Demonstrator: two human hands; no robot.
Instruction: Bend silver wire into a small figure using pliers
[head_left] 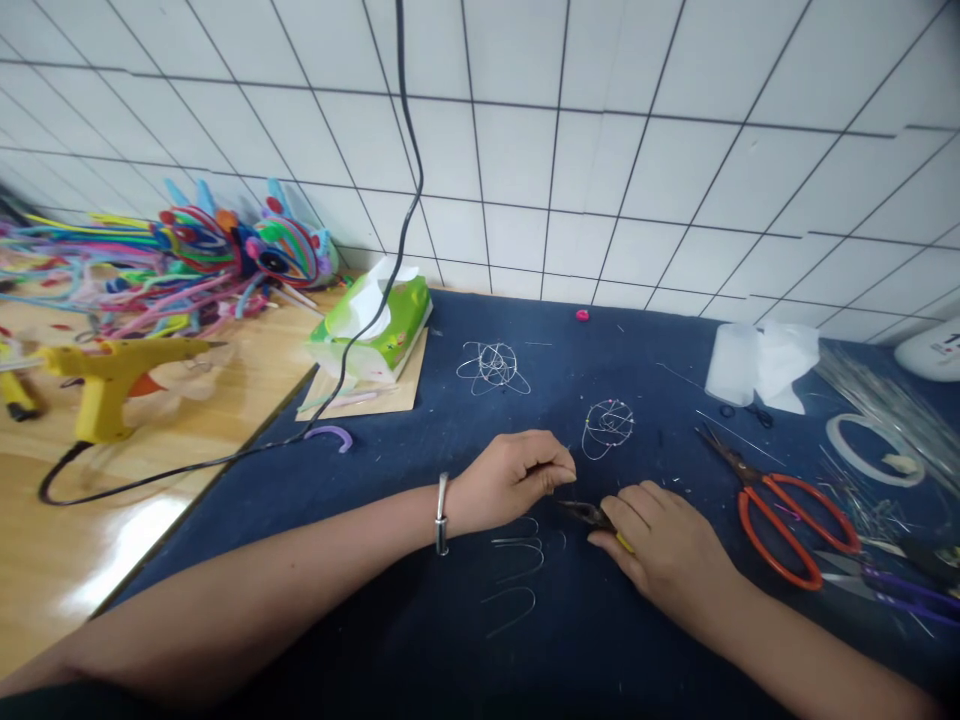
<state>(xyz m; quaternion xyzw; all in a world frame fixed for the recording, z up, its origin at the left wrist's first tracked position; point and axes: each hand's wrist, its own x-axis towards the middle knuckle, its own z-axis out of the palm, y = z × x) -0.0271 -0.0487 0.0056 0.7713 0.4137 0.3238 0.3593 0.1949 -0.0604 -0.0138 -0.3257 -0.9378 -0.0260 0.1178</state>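
My right hand (660, 545) is wrapped round a pair of pliers (586, 513) with yellow on the grip, the dark jaws pointing left. Just left of the jaws, my left hand (517, 475) is closed in a pinch; what lies between the fingertips is too fine to make out. Below my left hand, several bent wire pieces (534, 600) lie on the dark blue mat (375, 620). Beyond my hands rest two coiled wire shapes: one with small pink beads (609, 425), the other a looped wire flower (495, 368) farther left.
Orange-handled scissors (799, 525), a white tape ring (874, 450) and loose wires (892, 400) lie at right. At left are a green tissue pack (397, 330), a yellow glue gun (112, 380) and colourful pipe cleaners (225, 260). A black cord (401, 240) hangs across the view.
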